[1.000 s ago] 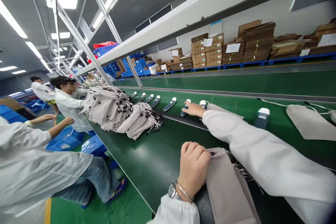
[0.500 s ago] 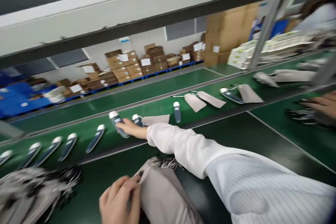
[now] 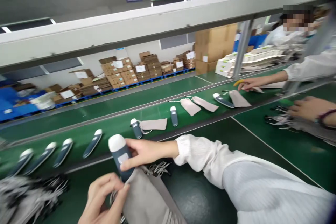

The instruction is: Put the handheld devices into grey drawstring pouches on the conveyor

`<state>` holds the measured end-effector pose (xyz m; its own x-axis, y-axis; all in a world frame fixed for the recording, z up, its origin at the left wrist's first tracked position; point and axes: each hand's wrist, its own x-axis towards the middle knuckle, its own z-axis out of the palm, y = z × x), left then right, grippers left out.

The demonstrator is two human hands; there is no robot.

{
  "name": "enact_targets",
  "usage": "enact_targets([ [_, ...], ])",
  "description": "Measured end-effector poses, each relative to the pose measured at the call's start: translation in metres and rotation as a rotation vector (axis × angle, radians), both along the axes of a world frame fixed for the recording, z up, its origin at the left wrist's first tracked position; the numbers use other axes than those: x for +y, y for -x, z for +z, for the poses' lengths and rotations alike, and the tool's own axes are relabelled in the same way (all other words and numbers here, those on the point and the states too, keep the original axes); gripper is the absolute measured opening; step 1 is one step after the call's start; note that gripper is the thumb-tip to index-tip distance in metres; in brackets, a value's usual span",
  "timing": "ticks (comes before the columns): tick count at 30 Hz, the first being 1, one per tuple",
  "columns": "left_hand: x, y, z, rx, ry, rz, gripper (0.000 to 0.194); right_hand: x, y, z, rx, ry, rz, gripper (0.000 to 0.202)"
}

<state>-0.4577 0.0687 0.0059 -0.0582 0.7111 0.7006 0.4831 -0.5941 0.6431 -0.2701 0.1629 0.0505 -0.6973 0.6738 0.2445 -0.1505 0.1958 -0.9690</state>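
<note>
My right hand [image 3: 143, 152] is closed around a dark blue device with a white rounded cap [image 3: 121, 152], a pale label on its side. The device's lower end is at the mouth of a grey drawstring pouch [image 3: 147, 192]; whether it is inside I cannot tell. My left hand [image 3: 105, 196] pinches the edge of that pouch at its opening. Under it lie more grey pouches, their cords [image 3: 160, 168] bunched at the top. Another heap of grey pouches [image 3: 31, 196] lies to the left, blurred.
On the green conveyor belt [image 3: 105, 122] lie several blue devices [image 3: 93, 143] and pale pouches [image 3: 153, 124]. A co-worker's hand [image 3: 249, 83] reaches over the belt at right; another hand [image 3: 312, 108] rests on pouches. A metal beam [image 3: 157, 15] crosses above. Cartons [image 3: 115, 71] stand behind.
My right hand has lifted the device off the belt and brought it toward me, to the pouch's mouth by my left hand. A co-worker's arm now extends over the belt at right.
</note>
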Motion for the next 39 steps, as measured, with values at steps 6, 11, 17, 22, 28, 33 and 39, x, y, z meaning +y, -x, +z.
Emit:
enact_targets([
  [6,-0.012,-0.02,0.017,-0.049,0.028,0.095,0.011,-0.01,-0.011,0.0,-0.272,-0.176,0.122,0.031],
  [11,-0.011,-0.016,0.015,-0.233,0.121,0.116,0.014,-0.016,-0.019,-0.005,-0.217,-0.002,0.146,0.028],
  [17,-0.025,-0.011,0.03,-0.681,0.616,-0.234,0.025,-0.021,-0.031,-0.001,-0.059,0.188,0.124,0.023],
  [22,-0.039,0.016,0.041,-1.117,0.647,-0.347,0.027,-0.032,-0.048,0.004,-0.048,0.186,0.148,0.019],
  [28,-0.037,0.021,0.034,-1.136,0.495,-0.3,0.026,-0.046,-0.063,0.023,0.279,0.269,0.048,0.02],
  [33,-0.022,0.0,0.0,-0.369,0.419,0.091,0.034,-0.01,-0.03,0.034,0.495,0.086,-0.263,0.024],
  [39,-0.003,0.017,-0.046,0.432,0.327,0.255,0.023,0.078,0.008,0.025,0.249,-0.261,-0.373,0.024],
])
